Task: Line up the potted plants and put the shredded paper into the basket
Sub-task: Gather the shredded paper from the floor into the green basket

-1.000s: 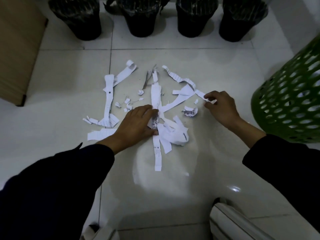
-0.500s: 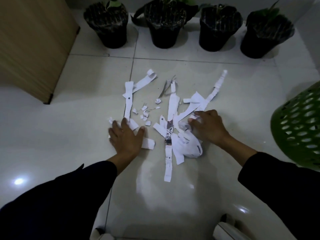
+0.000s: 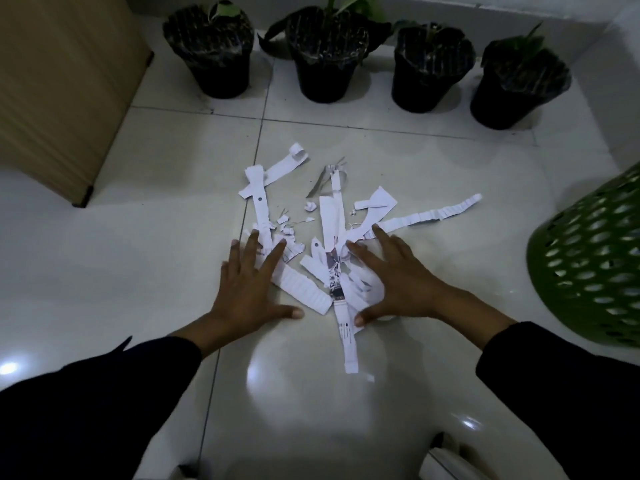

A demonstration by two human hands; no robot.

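Potted plants (image 3: 367, 60), four in black pots, standing in a fairly even row along the top of the frame, from upper left to upper right, the rightmost set a touch lower. Lining-up apparently done, or nearly so.

Further left and lower, at the left edge: wooden cabinet (image 3: 59, 91) on the tiled floor (image 3: 121, 254), no part in the job.

Centre of the frame: shredded paper (image 3: 332, 237) spread on the tiles in strips and small scraps, none of it visibly in the basket. Left hand (image 3: 247, 292) flat on the floor at the left edge of the heap, fingers straight and splayed, fingertips on a few strips, gripping nothing. Right hand (image 3: 398, 289) likewise flat and spread, pressing on the right half of the heap, thumb near the long lower strip, nothing pinched. Judged from this: raking the scraps together, gathering only begun.

Centre right: one long crinkled strip (image 3: 443, 214) trailing outward, beyond both hands.

Right edge: green basket (image 3: 592, 271), perforated, lying tilted, well apart from the paper; inside not visible. Left to do, probably: bunching, lifting, dropping in, several trips likely.
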